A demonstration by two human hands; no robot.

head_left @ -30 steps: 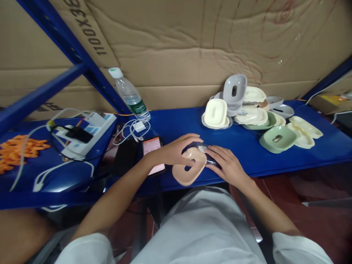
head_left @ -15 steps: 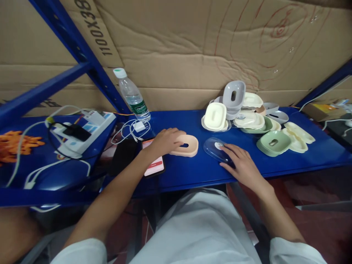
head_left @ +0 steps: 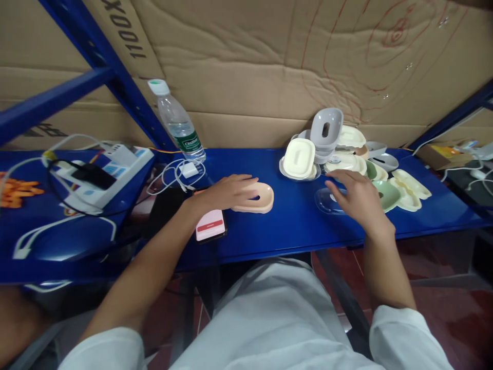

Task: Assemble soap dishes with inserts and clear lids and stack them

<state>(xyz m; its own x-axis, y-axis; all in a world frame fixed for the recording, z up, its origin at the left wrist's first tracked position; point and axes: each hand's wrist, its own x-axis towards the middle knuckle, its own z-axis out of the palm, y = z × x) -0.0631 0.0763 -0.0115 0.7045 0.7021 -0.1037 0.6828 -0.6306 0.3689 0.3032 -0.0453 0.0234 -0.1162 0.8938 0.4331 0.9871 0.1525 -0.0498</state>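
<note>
My left hand (head_left: pixel 231 192) lies over the left end of a peach oval soap dish (head_left: pixel 264 199) with a slot in its floor. Its fingers are stretched out across the dish; the thumb is hidden. On the right, my right hand (head_left: pixel 356 198) is in the air with thumb and fingers apart and nothing between them. Below its fingertips is a clear plastic oval tray (head_left: pixel 327 201) on the blue tabletop, partly covered by the hand. Just behind that hand, a green soap dish (head_left: pixel 388 195) is partly hidden.
Cream dishes (head_left: pixel 299 158) and grey dishes (head_left: pixel 326 128) are piled at the back right, with cream pieces (head_left: pixel 410 190) beside them. A phone (head_left: pixel 210 225) lies under my left forearm. Behind it are a white charger with cable (head_left: pixel 188 169) and a water bottle (head_left: pixel 179 126). A power strip (head_left: pixel 103 185) is farther left.
My right hand has lifted off the clear tray, which now lies farther right, close to the green dish. My left hand stays at the peach dish. The view has shifted slightly.
</note>
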